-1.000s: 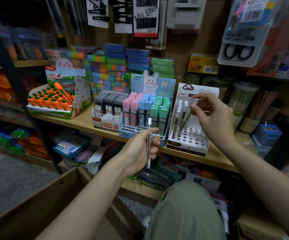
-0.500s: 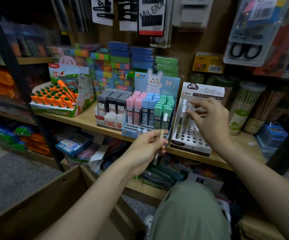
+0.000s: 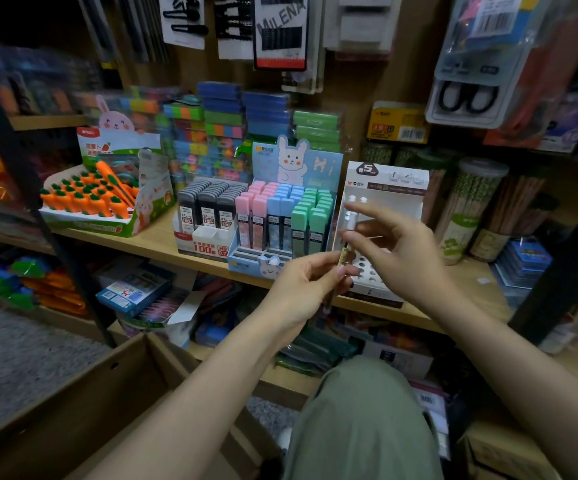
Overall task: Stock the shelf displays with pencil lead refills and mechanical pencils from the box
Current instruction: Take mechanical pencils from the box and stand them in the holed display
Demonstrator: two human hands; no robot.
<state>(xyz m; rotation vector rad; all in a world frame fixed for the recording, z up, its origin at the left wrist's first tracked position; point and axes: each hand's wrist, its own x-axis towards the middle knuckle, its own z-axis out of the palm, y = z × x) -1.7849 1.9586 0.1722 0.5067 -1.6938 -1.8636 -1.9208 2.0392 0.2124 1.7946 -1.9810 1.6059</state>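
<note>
One mech pencil (image 3: 336, 271) is pinched in left hand (image 3: 301, 289) fingers, held near-upright just off the shelf (image 3: 149, 242) front edge, by the white peg display (image 3: 381, 233). Right hand (image 3: 409, 258) fingers half-curled, reaching for its top w/ nothing held. Prob light, stiff, slick plastic; grip mid-barrel, not the tip

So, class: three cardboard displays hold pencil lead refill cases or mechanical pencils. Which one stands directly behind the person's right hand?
The white pegboard-style display at the right end, with round holes in its base; the right hand overlaps it, unlike the black-case and pastel displays.
</note>
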